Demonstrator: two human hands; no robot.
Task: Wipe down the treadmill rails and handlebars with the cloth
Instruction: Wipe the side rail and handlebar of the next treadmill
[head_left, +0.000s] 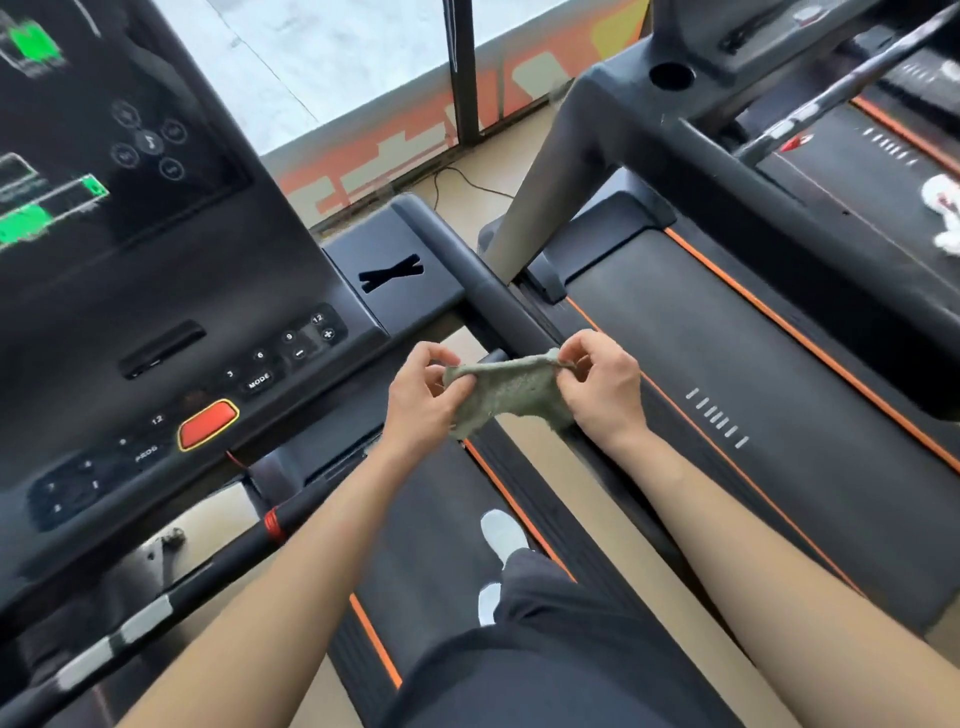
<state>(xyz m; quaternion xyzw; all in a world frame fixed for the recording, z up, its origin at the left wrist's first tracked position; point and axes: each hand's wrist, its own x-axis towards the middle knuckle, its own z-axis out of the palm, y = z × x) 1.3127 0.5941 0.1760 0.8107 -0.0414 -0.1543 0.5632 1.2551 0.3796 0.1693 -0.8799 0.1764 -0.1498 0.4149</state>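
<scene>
I stretch the cloth (506, 392) between my left hand (423, 400) and right hand (605, 387), fingers pinching its edges; the handlebar (488, 291) looks not yet wiped.

I have a single view, from a wide-angle camera worn on the person's head. It faces forward and steeply down along both forearms, and it is rolled so that the whole scene leans. The left hand (423, 400) and right hand (602, 387) sit near the middle of the frame, close to the lens, pinching the cloth (506, 392) between them. The console (156, 312) fills the left side, very near and blurred. The belt (436, 530) and a shoe (501, 532) lie straight below. A neighbouring treadmill (753, 364) takes the right side, and the window (337, 67) at the top is farthest off.
</scene>
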